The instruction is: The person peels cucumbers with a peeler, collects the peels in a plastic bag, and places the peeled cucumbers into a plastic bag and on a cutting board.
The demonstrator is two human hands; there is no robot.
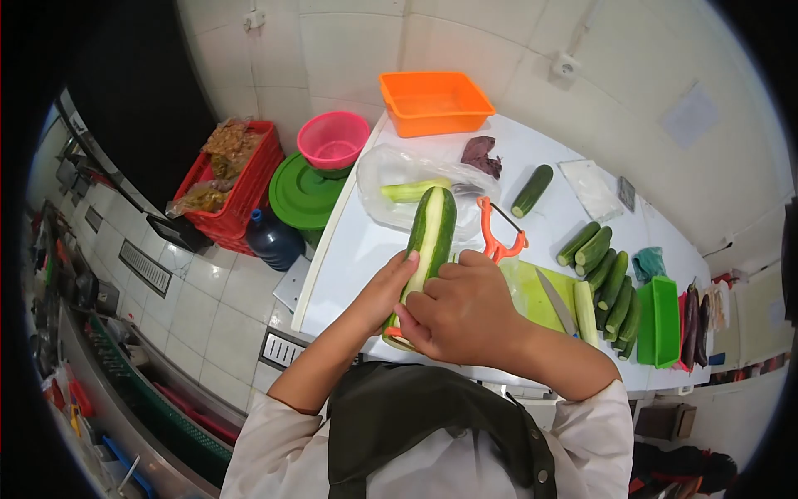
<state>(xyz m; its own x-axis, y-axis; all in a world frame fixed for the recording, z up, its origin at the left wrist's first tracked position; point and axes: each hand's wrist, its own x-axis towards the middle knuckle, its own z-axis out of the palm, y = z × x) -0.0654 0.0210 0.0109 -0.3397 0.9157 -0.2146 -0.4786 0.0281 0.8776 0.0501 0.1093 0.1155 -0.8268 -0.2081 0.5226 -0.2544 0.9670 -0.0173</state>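
My left hand (384, 293) is wrapped round a partly peeled cucumber (435, 224), which has a pale strip along its green skin. Closed over the cucumber's near part is my right hand (465, 303). An orange piece shows below its thumb at the cucumber's lower end. Just beyond the knuckles is an orange Y-shaped peeler (501, 231), its handle partly hidden; whether both orange parts are one tool I cannot tell. A knife (556, 299) lies on the lime-green cutting board (532, 281), beside a peeled cucumber (585, 313).
On the white table (332, 287) are a plastic bag (378, 170) with a pale peeled vegetable, a single cucumber (532, 190), several cucumbers (613, 281), a green container (659, 324) and an orange basin (436, 112). A red crate (249, 187) and green-lidded bin (303, 191) stand left.
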